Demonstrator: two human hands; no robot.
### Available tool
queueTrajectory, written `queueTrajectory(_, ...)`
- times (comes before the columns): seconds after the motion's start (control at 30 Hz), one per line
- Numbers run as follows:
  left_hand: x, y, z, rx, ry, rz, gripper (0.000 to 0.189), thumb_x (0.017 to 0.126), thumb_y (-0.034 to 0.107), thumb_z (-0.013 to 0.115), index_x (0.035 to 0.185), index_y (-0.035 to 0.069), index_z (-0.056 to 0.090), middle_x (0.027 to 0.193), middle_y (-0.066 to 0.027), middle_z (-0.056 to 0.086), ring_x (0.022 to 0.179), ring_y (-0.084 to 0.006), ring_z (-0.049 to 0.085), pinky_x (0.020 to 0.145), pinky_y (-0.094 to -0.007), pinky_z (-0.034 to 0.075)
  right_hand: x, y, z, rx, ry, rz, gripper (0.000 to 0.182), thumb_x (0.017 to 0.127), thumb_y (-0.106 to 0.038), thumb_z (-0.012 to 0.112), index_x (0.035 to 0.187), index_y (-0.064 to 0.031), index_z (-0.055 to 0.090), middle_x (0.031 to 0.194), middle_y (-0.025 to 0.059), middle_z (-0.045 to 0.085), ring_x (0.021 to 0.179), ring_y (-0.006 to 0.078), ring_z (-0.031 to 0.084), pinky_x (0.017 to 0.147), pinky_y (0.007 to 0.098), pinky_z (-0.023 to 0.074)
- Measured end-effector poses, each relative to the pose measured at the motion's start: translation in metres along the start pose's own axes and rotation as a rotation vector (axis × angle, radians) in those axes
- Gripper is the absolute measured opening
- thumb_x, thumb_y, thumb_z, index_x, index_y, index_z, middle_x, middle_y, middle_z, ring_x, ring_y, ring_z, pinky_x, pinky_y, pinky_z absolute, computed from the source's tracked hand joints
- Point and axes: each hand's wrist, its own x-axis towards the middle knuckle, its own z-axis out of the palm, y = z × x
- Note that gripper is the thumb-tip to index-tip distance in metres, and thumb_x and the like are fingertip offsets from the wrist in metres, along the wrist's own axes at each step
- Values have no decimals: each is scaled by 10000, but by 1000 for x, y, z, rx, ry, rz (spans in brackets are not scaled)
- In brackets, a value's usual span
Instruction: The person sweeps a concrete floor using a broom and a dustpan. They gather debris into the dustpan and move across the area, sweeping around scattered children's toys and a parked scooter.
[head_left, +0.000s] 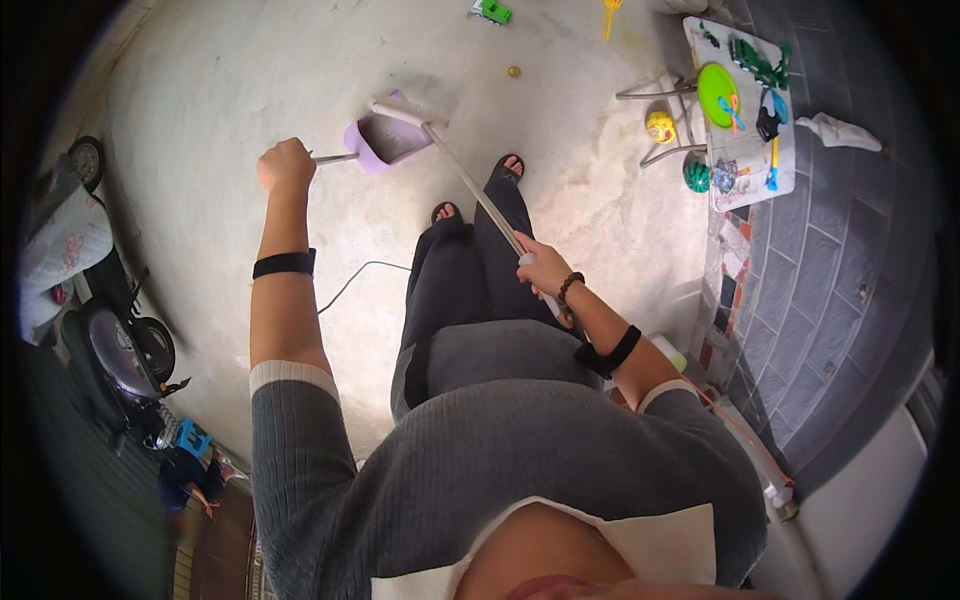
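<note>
My left hand (286, 166) is closed around the metal handle of a purple dustpan (367, 156), held out over the concrete floor ahead of my feet. In my right hand (543, 268) is the long pole of a broom (401, 112), which slants forward past my legs. The broom's pale head lies across the far edge of the dustpan's mouth. Grey dust or dirt appears inside the pan, though its details are too small to tell. Both my arms wear black straps.
A folding table (739, 161) with toys stands at the right, a yellow ball (660, 127) and a green striped ball (697, 177) by it. Further ahead lie a green toy truck (492, 11) and a yellow toy fork (612, 13). A scooter (120, 352) and a seated person (191, 480) are at the left.
</note>
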Motion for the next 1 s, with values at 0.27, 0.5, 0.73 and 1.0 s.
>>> queueTrajectory(0.27, -15, 5, 9, -1, -24, -34, 160, 761, 136, 501, 808, 130, 654, 841, -63, 650, 791, -219, 633, 609, -300, 495, 87, -23, -25, -78, 115, 17, 762, 631, -15, 514, 1346, -96, 262, 633, 113, 575, 432, 156, 512, 434, 285, 456)
queueTrajectory(0.5, -20, -16, 17, -52, -87, -97, 263, 720, 333, 626, 866, 115, 645, 860, -74, 642, 794, -233, 624, 659, -330, 495, 38, 10, -65, -111, -166, 42, 718, 639, -23, 528, 1319, -159, 341, 652, 82, 556, 449, 139, 496, 419, 276, 436)
queueTrajectory(0.73, -95, -25, 37, -218, -132, -302, 338, 701, 398, 633, 869, 105, 646, 869, -103, 641, 814, -269, 619, 684, -361, 491, 14, 8, -120, -302, 30, -45, 711, 636, -60, 532, 1311, -192, 349, 777, 143, 596, 530, 181, 562, 486, 277, 476)
queueTrajectory(1.0, -132, -1, 38, -284, -204, -402, 356, 686, 419, 629, 866, 111, 648, 864, -102, 641, 818, -268, 618, 684, -372, 489, 79, -5, -140, 204, 72, -98, 720, 667, 16, 498, 1341, -125, 285, 628, 47, 510, 433, 99, 441, 388, 243, 386)
